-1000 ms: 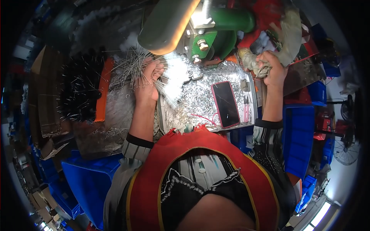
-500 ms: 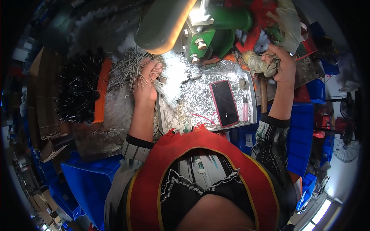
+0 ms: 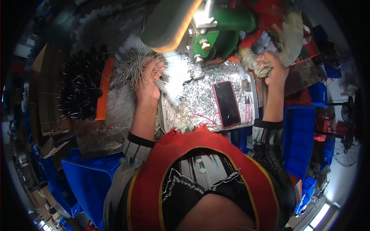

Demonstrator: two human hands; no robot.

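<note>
Loop-ended metal wires, fanned out
Left fingers curl around them; right fingers close on a wrapped handle.

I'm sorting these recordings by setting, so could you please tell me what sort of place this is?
Probably a factory workshop: a green machine, a tray of shiny metal bits and blue bins suggest it.

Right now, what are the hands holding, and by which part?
The left hand holds a bunch of thin metal wires, roughly around the middle; the right hand grips a pale wrapped handle near its end.
</note>
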